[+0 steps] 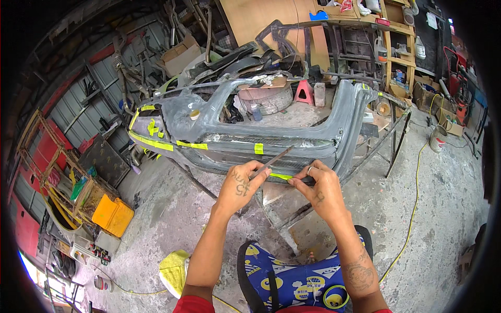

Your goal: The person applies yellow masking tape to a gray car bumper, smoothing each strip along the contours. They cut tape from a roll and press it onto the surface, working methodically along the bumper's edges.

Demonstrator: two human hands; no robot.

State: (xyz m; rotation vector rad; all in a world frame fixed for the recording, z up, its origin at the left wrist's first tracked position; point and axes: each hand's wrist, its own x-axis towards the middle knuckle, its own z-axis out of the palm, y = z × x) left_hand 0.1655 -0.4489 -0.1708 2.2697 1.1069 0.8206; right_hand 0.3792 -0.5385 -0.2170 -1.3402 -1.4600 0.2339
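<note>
In front of me a grey, sanded car body panel (276, 136) with a large window opening lies on a metal stand. My left hand (240, 188) is closed around a thin, dark, flat stick-like tool (279, 156), its tip pointing up and right over the panel. A short strip of yellow masking tape (281, 176) runs along the panel's near edge between my hands. My right hand (321, 189) pinches at the right end of that strip, thumb against fingers. Other yellow tape pieces (259, 148) stick to the panel. A yellow tape roll (335, 297) rests on my lap.
The stand's metal legs (399, 141) reach the concrete floor. A yellow cord (416, 203) snakes across it on the right, near a bucket (438, 138). An orange-yellow container (112, 215) stands left, a yellow-and-white cloth (175, 268) nearer. Behind the panel are a tire (269, 101) and a red stand (303, 93).
</note>
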